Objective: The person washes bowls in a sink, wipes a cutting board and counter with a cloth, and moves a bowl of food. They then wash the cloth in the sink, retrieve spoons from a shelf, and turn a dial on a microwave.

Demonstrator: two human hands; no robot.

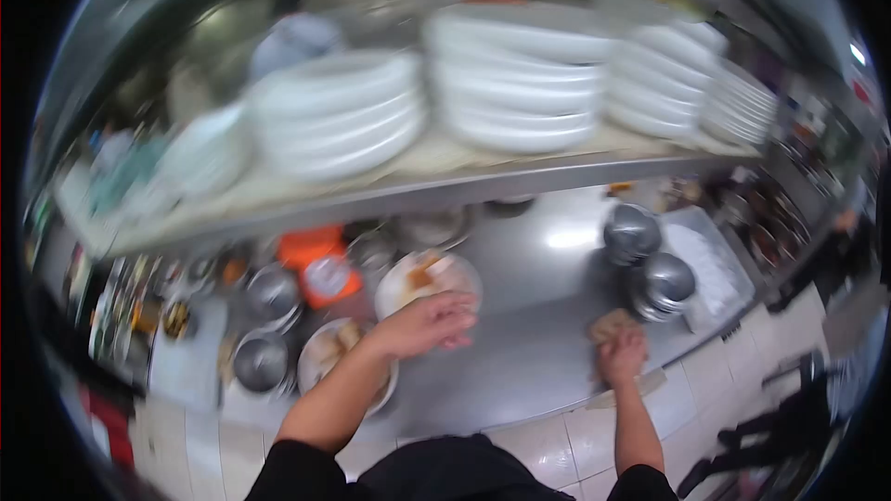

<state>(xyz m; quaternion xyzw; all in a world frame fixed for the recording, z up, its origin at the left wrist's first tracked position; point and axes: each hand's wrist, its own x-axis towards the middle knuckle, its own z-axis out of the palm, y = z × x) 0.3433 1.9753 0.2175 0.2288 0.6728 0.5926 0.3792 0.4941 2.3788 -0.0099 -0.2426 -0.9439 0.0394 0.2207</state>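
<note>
My left hand (pixel 429 325) is over the near edge of a white plate (pixel 388 291) with pieces of food on it. Its fingers stretch to the right, slightly bent, and nothing shows in them. Farther right, my right hand (pixel 624 356) grips a brown folded cloth (pixel 611 323) against the steel counter (pixel 520 353). A second white plate of food (pixel 320 353) sits partly behind my left forearm. Motion blurs the picture, so the food's kind is hard to make out.
Tall stacks of white plates (pixel 520 83) stand on the shelf (pixel 445 181) above the counter. Metal bowls (pixel 668 278) and a white-filled tray (pixel 710 269) are at right. More metal bowls (pixel 263 362) and an orange scale-like object (pixel 320 264) lie left. People (pixel 297 37) are beyond the shelf.
</note>
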